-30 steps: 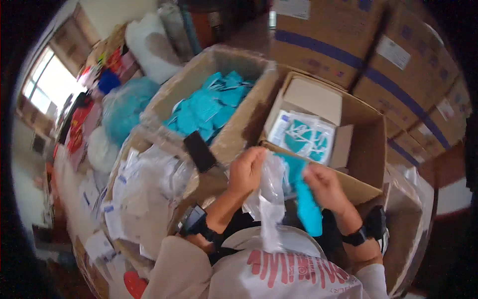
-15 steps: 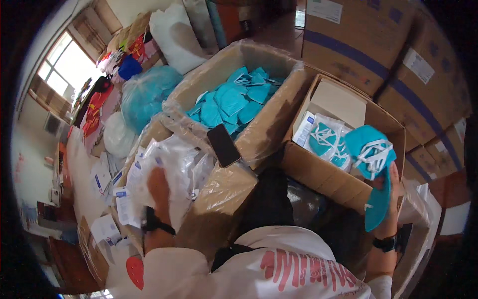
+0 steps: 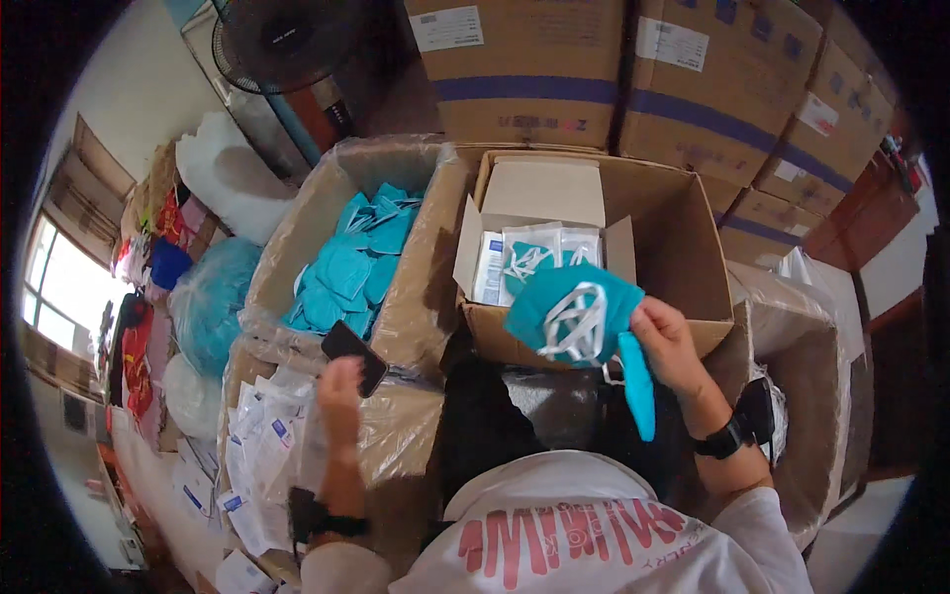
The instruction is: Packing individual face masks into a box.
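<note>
While right hand pinches wide white-strapped teal mask, slim teal mask points down longways; left hand: can't tell.

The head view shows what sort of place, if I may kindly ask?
Probably a packing or storage room: stacked cardboard cartons stand behind, a plastic-lined box holds teal mask-like pieces, and the right hand holds a strapped teal mask.

Window at left glaring white; edges bent, corners black; left fingers blurred, outlines hard to tell.
</note>
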`<state>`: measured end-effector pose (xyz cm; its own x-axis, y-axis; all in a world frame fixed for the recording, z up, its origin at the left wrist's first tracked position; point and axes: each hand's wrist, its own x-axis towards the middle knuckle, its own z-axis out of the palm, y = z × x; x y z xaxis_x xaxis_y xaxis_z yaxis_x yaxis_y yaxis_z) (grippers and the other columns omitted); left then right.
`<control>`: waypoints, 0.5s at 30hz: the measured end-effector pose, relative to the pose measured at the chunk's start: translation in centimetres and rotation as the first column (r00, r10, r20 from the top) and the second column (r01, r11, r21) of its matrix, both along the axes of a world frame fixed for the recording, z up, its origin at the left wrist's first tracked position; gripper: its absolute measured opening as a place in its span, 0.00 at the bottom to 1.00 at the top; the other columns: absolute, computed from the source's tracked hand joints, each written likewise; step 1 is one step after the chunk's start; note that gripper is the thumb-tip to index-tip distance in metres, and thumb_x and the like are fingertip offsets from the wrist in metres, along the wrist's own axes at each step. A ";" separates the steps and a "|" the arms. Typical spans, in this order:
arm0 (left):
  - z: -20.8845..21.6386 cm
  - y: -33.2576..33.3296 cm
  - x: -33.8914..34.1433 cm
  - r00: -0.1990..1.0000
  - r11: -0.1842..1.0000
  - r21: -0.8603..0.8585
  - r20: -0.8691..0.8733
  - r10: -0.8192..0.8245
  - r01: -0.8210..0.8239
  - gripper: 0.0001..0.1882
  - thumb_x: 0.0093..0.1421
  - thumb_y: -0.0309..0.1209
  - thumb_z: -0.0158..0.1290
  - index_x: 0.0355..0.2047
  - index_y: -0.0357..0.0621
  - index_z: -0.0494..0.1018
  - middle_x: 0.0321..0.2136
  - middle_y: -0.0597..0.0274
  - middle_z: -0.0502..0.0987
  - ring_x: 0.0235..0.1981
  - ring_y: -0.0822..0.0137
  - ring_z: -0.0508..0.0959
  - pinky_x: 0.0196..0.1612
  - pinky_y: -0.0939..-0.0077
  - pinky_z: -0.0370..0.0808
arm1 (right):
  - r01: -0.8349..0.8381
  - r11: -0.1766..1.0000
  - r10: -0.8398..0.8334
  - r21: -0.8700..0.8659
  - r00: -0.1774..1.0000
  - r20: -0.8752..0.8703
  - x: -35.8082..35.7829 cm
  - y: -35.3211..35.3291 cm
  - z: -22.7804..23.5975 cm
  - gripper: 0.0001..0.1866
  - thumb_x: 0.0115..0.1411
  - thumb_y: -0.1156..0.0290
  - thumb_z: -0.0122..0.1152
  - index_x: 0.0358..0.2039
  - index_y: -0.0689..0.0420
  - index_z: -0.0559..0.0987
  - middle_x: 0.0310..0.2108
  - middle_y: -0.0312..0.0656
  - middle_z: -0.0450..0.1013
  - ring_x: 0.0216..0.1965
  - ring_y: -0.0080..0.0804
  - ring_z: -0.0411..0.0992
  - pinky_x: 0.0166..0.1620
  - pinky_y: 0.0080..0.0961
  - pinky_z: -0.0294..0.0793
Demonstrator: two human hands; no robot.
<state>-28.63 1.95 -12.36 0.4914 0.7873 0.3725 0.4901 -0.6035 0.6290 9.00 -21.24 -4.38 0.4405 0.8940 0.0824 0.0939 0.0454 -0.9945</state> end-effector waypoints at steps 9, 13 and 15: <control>6.9 -8.1 21.6 0.821 0.587 -0.577 0.449 -0.354 0.568 0.16 0.58 0.30 0.48 0.45 0.37 0.68 0.34 0.60 0.76 0.37 0.70 0.74 0.42 0.80 0.68 | 0.178 0.984 -0.168 0.014 0.898 0.406 -0.1 -2.5 -0.7 0.13 0.61 0.66 0.45 0.35 0.62 0.72 0.26 0.39 0.68 0.29 0.23 0.65 0.34 0.20 0.66; 8.1 -6.7 22.3 0.887 0.924 -0.108 0.340 -0.312 0.366 0.16 0.60 0.33 0.45 0.44 0.36 0.68 0.30 0.53 0.76 0.33 0.68 0.75 0.39 0.77 0.70 | 0.490 0.872 -0.430 -0.021 0.785 0.446 2.9 -3.3 -2.2 0.18 0.63 0.61 0.40 0.41 0.62 0.72 0.33 0.39 0.71 0.33 0.22 0.67 0.37 0.20 0.66; 8.0 -7.1 22.1 0.892 0.858 -0.332 0.367 -0.265 0.392 0.16 0.60 0.34 0.45 0.44 0.36 0.68 0.32 0.53 0.76 0.34 0.68 0.75 0.40 0.78 0.69 | 0.453 0.891 -0.442 -0.036 0.882 0.162 2.9 -2.9 -1.6 0.18 0.63 0.61 0.40 0.42 0.62 0.72 0.34 0.37 0.71 0.35 0.21 0.66 0.39 0.19 0.65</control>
